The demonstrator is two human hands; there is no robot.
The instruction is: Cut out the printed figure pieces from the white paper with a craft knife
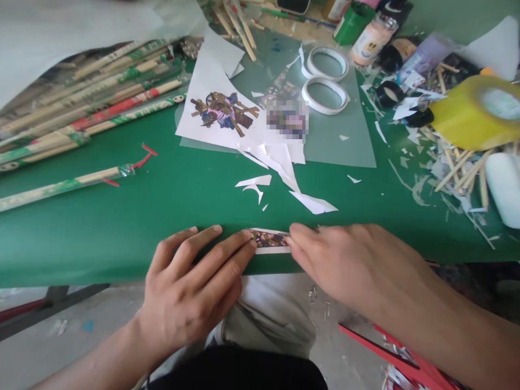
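Observation:
A narrow strip of white paper with a colourful printed pattern (271,239) lies near the front edge of the green table. My left hand (195,276) is spread out flat, and two of its fingertips press on the strip's left end. At the strip's right end is my right hand (341,254), its fingers pinched together. Something thin and dark seems to show at those fingertips, but the hand hides most of it. Just beyond the strip lie white paper offcuts (312,203).
A printed paper sheet (203,111) rests on a translucent mat (345,149) with two rolls of white tape (325,95). Wrapped chopsticks (60,187) lie at left. At right are a large yellow tape roll (459,116), small bottles (368,46), sticks (461,168) and a white block (504,189).

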